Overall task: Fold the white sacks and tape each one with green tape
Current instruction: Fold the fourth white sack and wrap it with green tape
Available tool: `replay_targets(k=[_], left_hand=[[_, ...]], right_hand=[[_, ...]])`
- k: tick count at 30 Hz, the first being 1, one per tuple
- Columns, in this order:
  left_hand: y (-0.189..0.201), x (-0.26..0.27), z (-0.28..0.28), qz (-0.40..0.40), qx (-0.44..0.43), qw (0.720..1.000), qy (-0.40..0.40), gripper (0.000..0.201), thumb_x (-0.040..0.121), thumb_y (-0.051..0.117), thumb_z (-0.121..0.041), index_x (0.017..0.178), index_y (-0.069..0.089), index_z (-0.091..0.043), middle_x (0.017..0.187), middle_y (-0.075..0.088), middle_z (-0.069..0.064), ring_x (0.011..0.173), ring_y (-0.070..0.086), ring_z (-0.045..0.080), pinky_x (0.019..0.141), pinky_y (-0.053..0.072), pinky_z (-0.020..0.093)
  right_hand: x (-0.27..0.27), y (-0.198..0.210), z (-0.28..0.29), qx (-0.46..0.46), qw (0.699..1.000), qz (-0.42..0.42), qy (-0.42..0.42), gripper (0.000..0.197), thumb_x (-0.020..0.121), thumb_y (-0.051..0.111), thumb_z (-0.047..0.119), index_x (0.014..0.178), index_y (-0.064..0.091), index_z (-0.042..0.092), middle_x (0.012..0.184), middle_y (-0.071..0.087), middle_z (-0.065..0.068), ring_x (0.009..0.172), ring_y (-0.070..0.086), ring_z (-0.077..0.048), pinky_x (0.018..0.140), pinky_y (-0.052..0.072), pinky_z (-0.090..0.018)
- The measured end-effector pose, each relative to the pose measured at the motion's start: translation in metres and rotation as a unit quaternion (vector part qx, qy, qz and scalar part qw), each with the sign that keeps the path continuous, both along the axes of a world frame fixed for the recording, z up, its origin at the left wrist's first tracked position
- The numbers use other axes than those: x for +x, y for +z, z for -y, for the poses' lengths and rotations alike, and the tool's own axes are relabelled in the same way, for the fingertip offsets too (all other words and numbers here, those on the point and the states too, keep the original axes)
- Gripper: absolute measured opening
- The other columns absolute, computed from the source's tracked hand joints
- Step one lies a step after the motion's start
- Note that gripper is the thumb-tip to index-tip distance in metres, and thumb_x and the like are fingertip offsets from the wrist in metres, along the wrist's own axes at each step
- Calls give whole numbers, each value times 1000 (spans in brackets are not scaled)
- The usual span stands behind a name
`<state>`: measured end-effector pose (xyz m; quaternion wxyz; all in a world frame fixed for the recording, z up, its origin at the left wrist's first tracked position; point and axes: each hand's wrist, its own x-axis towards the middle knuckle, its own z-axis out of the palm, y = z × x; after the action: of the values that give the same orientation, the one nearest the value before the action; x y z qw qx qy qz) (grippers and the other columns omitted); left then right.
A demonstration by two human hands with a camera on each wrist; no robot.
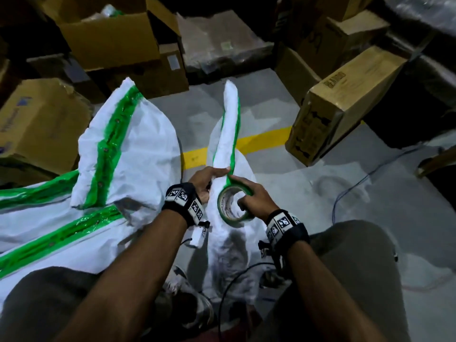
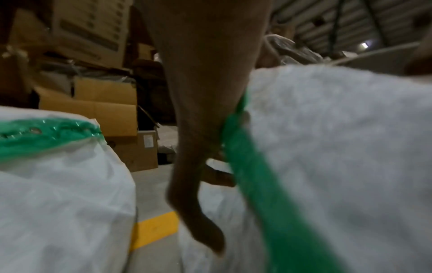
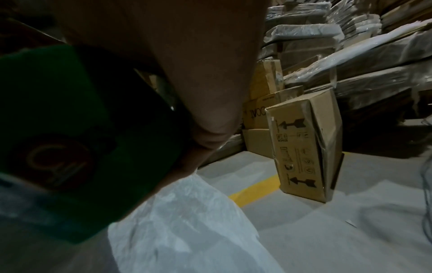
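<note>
**Green tape run along a folded sack**

Head view: the left hand [image 1: 206, 180] pinches the folded white sack [image 1: 228, 134] where the green strip ends. The right hand [image 1: 254, 197] grips the green tape roll [image 1: 233, 204] just below, fingers curled through its core; the core's printing is unreadable. Taped sacks [image 1: 128, 144] lie on the floor at left. An open cardboard box [image 1: 111, 38] holds plastic-wrapped goods. A tilted carton [image 1: 345, 104] has blurred lettering.

Left wrist view: fingers [image 2: 205, 129] press the green tape strip [image 2: 257, 184] against the sack [image 2: 339, 147].

Right wrist view: the hand [image 3: 198, 92] clamps the roll [image 3: 81, 129]. The carton [image 3: 301, 147] shows arrows and "STACK".
</note>
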<state>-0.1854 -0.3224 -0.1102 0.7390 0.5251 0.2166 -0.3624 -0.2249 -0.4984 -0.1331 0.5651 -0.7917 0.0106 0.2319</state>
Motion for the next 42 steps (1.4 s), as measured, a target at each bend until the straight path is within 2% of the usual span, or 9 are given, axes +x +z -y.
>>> replay_targets(k=[3, 7, 13, 19, 25, 29, 33, 39, 42], left_hand=[[-5, -16, -14, 72, 62, 995, -36, 30, 92, 69, -19, 122, 66, -15, 106, 75, 10, 92, 73, 26, 89, 56, 43], [-40, -51, -38, 150, 82, 984, -47, 82, 73, 86, -3, 140, 51, -35, 133, 66, 0, 120, 64, 23, 95, 55, 48], [-59, -89, -9, 311, 281, 900, 119, 66, 62, 94, -32, 121, 67, -25, 113, 74, -8, 104, 69, 12, 87, 57, 32], [-64, -101, -4, 213, 221, 935, 180, 48, 73, 79, -46, 107, 73, -13, 105, 77, 4, 94, 71, 21, 97, 53, 53], [-37, -87, -6, 138, 160, 966, 147, 23, 91, 72, -37, 107, 63, -23, 109, 71, -4, 98, 68, 11, 81, 53, 24], [-43, -83, -1, 106, 126, 979, 121, 68, 70, 85, -60, 112, 76, -8, 117, 73, 11, 113, 67, 30, 105, 49, 50], [-53, -79, 1, 96, 127, 981, 108, 86, 65, 76, -77, 117, 73, -9, 121, 72, 6, 116, 66, 24, 111, 43, 48], [-44, -80, 6, 99, 352, 929, 56, 113, 62, 55, -96, 111, 68, 6, 121, 62, 34, 117, 56, 52, 97, 49, 60], [-30, -79, 6, 156, 411, 894, 85, 62, 74, 64, -74, 100, 73, -17, 102, 74, 9, 96, 69, 31, 82, 56, 39]], right_hand=[[5, -6, -4, 21, 1000, -5, -6, 79, 68, 46, -17, 127, 66, 32, 111, 68, 0, 67, 57, -9, 61, 46, -26], [11, -4, -2, 6, 1000, -1, 27, 84, 68, 44, -18, 129, 65, 36, 126, 65, 2, 61, 56, -14, 58, 47, -28], [13, 5, 10, -3, 996, -32, 87, 91, 64, 41, -22, 128, 66, 38, 113, 68, 4, 58, 56, -18, 58, 49, -36], [-2, 5, 7, -14, 996, -47, 76, 86, 68, 45, -20, 130, 61, 37, 121, 53, -5, 81, 59, -24, 59, 48, -32], [-21, -8, -14, -29, 999, -33, 4, 59, 75, 62, -11, 120, 41, 22, 121, 43, -15, 96, 53, -30, 63, 47, -33], [-24, -6, -10, -5, 999, -50, -1, 53, 79, 56, -10, 117, 42, 24, 102, 56, -11, 74, 56, -25, 62, 47, -34], [-26, -3, -5, -37, 999, 12, -5, 48, 66, 61, 8, 108, 54, 29, 110, 55, -12, 85, 57, -25, 61, 45, -29], [-32, -11, -2, -79, 993, 85, -8, 59, 69, 65, -7, 121, 64, 21, 107, 53, 0, 94, 55, -15, 73, 40, -13], [-34, -11, -7, -97, 991, 95, -7, 62, 69, 64, -5, 125, 64, 23, 111, 55, 0, 99, 56, -17, 81, 43, -23]])
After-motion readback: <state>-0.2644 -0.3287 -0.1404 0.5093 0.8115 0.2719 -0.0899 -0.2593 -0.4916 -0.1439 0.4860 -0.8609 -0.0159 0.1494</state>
